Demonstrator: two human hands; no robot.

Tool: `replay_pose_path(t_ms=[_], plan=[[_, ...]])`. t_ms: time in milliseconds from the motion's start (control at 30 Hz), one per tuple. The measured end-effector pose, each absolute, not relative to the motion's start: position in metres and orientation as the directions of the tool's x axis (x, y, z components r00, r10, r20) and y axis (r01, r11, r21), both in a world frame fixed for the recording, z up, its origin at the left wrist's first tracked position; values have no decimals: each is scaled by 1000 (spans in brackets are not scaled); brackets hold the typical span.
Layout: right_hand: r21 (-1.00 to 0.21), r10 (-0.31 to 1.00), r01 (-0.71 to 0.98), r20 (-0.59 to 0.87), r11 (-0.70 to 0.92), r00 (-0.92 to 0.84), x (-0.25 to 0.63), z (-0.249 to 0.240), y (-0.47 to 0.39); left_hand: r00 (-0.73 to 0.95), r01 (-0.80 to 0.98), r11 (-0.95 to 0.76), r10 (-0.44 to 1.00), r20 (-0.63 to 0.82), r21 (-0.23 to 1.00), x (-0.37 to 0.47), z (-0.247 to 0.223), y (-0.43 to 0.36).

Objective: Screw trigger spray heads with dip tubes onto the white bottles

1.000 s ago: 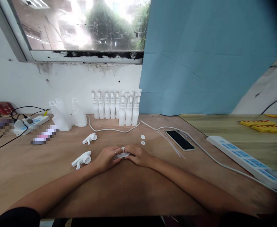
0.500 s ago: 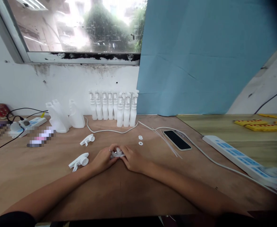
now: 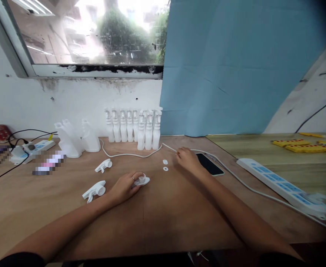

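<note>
My left hand is closed around a white trigger spray head, held low over the table with its round collar facing up. Two more white spray heads, one nearer and one farther, lie to the left of that hand. My right hand is at the table's middle right, by the black-screened phone, its fingers curled down. What its fingertips hold, if anything, is hidden. Small white ring washers lie between my hands.
White spray bottles with heads stand in rows by the wall. Headless white bottles are left of them. A white cable crosses the table to a power strip at right. Another strip lies at left.
My right hand has let go of the spray head and moved right and away from me, over where thin white tubes lay. My left hand keeps hold of the spray head.
</note>
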State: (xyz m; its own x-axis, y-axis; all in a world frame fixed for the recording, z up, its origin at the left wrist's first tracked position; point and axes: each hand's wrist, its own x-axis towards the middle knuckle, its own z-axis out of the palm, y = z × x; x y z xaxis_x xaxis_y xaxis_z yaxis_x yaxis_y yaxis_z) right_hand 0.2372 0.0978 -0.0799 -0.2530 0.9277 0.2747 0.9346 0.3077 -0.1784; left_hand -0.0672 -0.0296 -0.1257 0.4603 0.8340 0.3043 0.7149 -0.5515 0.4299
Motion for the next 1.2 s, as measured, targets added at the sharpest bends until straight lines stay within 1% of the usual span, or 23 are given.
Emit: replay_pose_path(t_ms=[67, 133, 200, 267, 333, 433, 500, 567, 633, 700, 800, 867, 933, 1067, 1133, 1200], plan=[[-129, 963, 977, 233, 168, -135, 256, -82, 106, 466, 713, -559, 829, 310, 424, -67, -126, -30], [-111, 981, 991, 184, 76, -54, 267, -88, 112, 472, 710, -567, 823, 316, 418, -67, -125, -30], [-124, 987, 992, 162, 27, -7, 272, -94, 116, 471, 710, -568, 823, 318, 416, -67, -125, -30], [-166, 983, 986, 181, 5, 26, 274, -97, 119, 467, 712, -564, 825, 317, 419, -67, -124, -30], [-241, 972, 970, 227, 3, 53, 276, -96, 123, 464, 710, -561, 827, 318, 425, -67, -124, -30], [-415, 945, 908, 318, 60, 83, 280, -91, 126, 453, 709, -554, 832, 320, 436, -68, -127, -29], [-556, 922, 820, 374, 139, 97, 283, -86, 128, 441, 712, -546, 837, 324, 441, -68, -128, -29], [-697, 910, 678, 402, 235, 99, 283, -81, 129, 429, 716, -538, 842, 328, 444, -68, -129, -30], [-811, 914, 496, 398, 311, 78, 279, -76, 129, 425, 720, -537, 842, 331, 440, -68, -129, -30], [-889, 924, 292, 380, 353, 37, 272, -73, 127, 435, 722, -542, 839, 327, 430, -67, -127, -30], [-938, 937, -7, 345, 345, -59, 254, -73, 118, 457, 725, -555, 830, 319, 408, -66, -123, -30], [-944, 938, -123, 322, 307, -131, 238, -78, 109, 460, 729, -557, 829, 318, 398, -66, -122, -30], [-949, 933, -150, 304, 279, -191, 219, -84, 96, 456, 732, -555, 830, 320, 395, -66, -122, -30], [-953, 900, -137, 300, 270, -316, 183, -91, 67, 447, 735, -550, 833, 326, 397, -67, -124, -29], [-946, 868, -127, 325, 299, -375, 170, -91, 53, 450, 731, -554, 830, 330, 399, -67, -125, -29], [-921, 823, -111, 384, 373, -418, 161, -91, 41, 459, 723, -563, 824, 331, 400, -67, -126, -29]])
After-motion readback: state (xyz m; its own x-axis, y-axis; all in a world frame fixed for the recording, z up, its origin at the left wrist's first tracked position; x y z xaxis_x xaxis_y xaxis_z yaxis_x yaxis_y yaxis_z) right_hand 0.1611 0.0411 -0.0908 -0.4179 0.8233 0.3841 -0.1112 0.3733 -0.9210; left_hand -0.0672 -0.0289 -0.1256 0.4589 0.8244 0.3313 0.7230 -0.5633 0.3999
